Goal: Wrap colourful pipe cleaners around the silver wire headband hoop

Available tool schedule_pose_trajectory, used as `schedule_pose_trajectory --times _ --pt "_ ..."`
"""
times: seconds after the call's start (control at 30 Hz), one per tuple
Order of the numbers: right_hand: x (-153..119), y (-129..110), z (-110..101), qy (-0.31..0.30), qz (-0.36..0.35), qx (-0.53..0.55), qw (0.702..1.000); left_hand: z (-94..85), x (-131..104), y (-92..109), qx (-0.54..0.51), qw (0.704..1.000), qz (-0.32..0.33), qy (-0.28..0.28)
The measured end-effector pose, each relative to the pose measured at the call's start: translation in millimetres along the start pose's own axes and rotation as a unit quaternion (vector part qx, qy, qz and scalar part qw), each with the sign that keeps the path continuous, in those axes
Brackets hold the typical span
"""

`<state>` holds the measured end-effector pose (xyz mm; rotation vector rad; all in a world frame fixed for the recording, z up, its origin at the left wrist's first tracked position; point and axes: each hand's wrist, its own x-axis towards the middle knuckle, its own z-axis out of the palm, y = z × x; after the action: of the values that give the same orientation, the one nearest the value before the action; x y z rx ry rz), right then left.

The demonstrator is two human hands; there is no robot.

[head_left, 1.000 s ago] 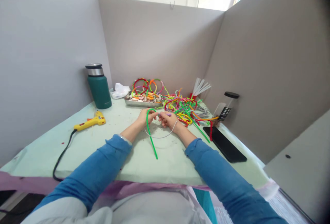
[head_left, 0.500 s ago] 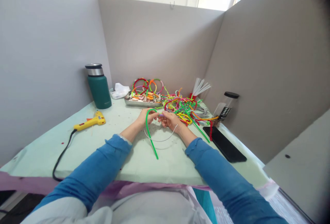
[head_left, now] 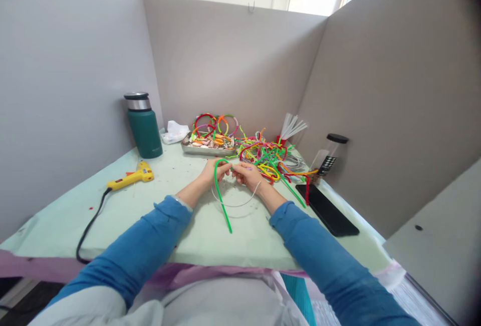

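My left hand (head_left: 213,172) is closed in a pinch on a fuzzy green pipe cleaner (head_left: 222,200). The pipe cleaner arches over the fingers and its free end hangs down toward the table. Almost touching it, my right hand (head_left: 246,175) pinches a thin white wire ring (head_left: 237,206), whose lower curve hangs below both hands. A bit of purple shows at the right fingers. Where the pipe cleaner meets the ring is hidden by the fingertips.
Behind my hands stand a metal tray (head_left: 205,151) of small pieces and a heap of coloured pipe cleaners (head_left: 263,153). A yellow glue gun (head_left: 130,180) and a green bottle (head_left: 146,133) are on the left. On the right lies a black phone (head_left: 326,210).
The green pipe cleaner's hanging end has shifted slightly right. My right fingers have moved a little, and the purple bit now shows farther right, against the right hand.
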<state>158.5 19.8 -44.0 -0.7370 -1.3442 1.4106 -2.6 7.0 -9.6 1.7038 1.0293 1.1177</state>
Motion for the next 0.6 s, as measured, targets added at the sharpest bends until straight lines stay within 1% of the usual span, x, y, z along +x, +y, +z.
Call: schedule_pose_trajectory --times 0.17,0.27,0.37,0.5,0.6 --pt "-0.9 0.3 0.8 0.008 -0.012 -0.01 1.0 -0.1 1.3 -3.5 -0.054 0.997 -0.053 -0.013" --pt "-2.4 -1.2 2.2 0.006 -0.016 -0.021 1.0 -0.2 1.8 -3.1 -0.109 0.989 -0.101 -0.02" --pt "-3.5 -2.8 3.5 0.004 -0.015 -0.028 0.999 -0.4 3.1 -3.7 -0.14 0.979 -0.143 -0.023" --pt "-3.2 -2.4 2.7 0.003 -0.022 -0.014 1.0 -3.8 6.3 -5.7 -0.175 0.965 -0.193 0.004" --pt "-2.6 -1.1 1.4 0.001 -0.023 -0.006 1.0 -10.6 8.1 -3.1 -0.221 0.95 -0.218 0.031"
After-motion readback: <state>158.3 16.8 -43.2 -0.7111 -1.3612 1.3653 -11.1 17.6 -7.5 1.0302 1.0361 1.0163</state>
